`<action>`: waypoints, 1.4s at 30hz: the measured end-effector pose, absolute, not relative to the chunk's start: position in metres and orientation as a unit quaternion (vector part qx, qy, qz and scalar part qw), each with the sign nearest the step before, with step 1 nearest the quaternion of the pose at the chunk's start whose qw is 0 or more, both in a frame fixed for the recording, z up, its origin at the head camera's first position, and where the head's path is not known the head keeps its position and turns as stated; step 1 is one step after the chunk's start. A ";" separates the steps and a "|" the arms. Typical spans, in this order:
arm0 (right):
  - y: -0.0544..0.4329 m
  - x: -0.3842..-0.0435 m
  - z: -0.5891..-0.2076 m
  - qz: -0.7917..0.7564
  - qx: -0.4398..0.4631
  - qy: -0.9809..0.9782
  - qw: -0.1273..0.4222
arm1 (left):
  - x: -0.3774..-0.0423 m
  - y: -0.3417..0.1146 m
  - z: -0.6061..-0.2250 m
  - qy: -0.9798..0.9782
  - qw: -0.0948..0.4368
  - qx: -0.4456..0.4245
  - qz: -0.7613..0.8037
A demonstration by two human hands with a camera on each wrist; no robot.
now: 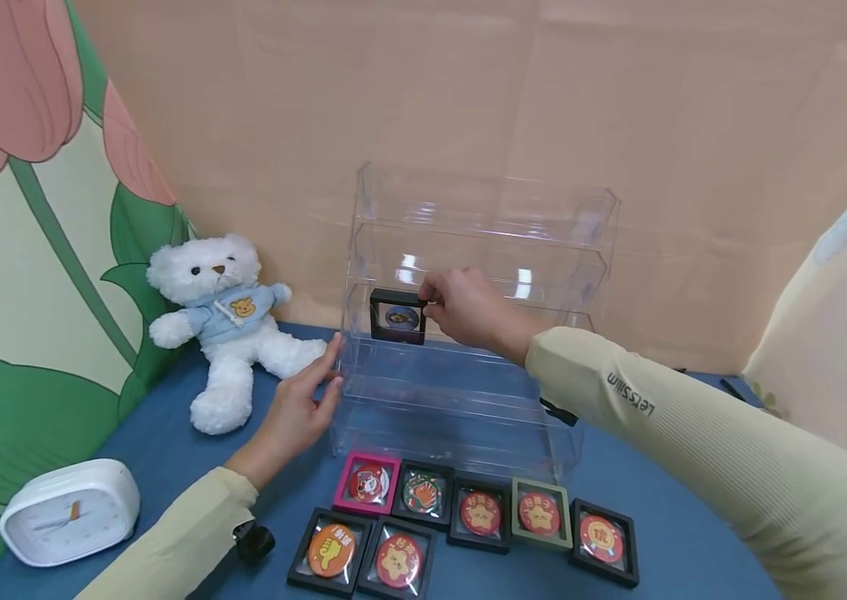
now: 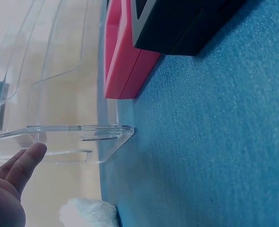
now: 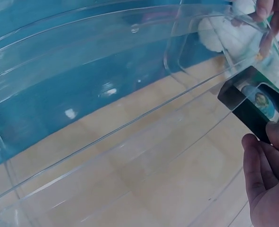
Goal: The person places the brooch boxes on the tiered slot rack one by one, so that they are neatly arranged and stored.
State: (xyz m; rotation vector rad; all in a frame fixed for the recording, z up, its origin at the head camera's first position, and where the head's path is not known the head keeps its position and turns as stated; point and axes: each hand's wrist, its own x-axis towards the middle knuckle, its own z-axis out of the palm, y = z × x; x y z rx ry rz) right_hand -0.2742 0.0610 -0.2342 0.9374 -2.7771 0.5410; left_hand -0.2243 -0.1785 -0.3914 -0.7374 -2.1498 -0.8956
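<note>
A clear tiered display rack stands upright on the blue tabletop. At the left end of its middle tier is a black square display case with a blue round badge inside. My right hand pinches this case by its right edge between thumb and fingers; the right wrist view shows the grip on the black case too. My left hand touches the rack's left side with fingers extended. In the left wrist view the fingers lie against the clear side panel.
Several framed badges lie before the rack, among them a pink case, a green case and a black case. A white teddy bear sits left of the rack. A white clock stands at the front left.
</note>
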 end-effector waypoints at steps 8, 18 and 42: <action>0.055 -0.277 -0.233 0.172 0.316 -0.929 0.083 | -0.223 -0.177 -0.389 -0.827 0.344 -0.284 -0.343; 0.047 -0.279 -0.235 0.157 0.325 -0.928 0.092 | -0.222 -0.177 -0.392 -0.830 0.336 -0.281 -0.345; 0.044 -0.276 -0.245 0.189 0.346 -0.912 0.112 | -0.222 -0.177 -0.394 -0.836 0.330 -0.270 -0.345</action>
